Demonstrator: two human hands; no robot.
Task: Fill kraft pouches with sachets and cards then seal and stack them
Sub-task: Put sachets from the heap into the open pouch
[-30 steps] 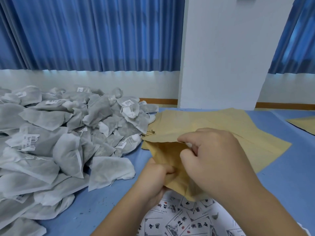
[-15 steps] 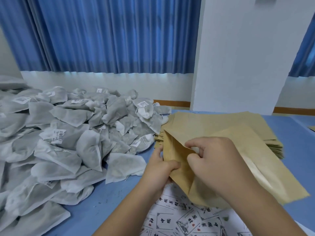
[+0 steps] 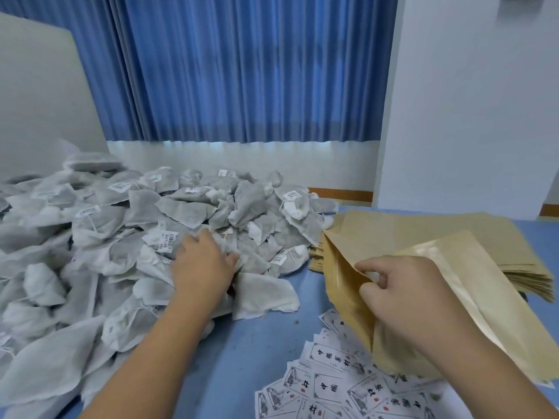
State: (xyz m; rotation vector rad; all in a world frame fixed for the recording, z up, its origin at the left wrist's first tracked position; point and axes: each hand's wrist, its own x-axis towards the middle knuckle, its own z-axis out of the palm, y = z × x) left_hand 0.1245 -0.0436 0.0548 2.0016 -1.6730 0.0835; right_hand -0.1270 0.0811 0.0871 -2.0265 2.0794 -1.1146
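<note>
A big heap of grey-white mesh sachets (image 3: 130, 225) with small labels covers the left of the blue table (image 3: 248, 352). My left hand (image 3: 202, 263) lies on the heap near its right side, fingers reaching forward over the sachets and thumb spread; its fingertips are hidden. My right hand (image 3: 396, 294) pinches one lip of a kraft pouch (image 3: 344, 300) and holds it up, tilted, with its mouth spread toward the left. Printed cards (image 3: 329, 385) lie loose under the pouch at the front.
A stack of flat kraft pouches (image 3: 423, 231) lies behind the held pouch at the right. Blue curtains and a white pillar (image 3: 469, 116) stand beyond the table's far edge. A grey board (image 3: 39, 101) leans at the back left.
My left hand has let go of the pouch and moved left onto the sachet heap. My right hand alone now holds the pouch, its mouth wider. The view has turned left.
</note>
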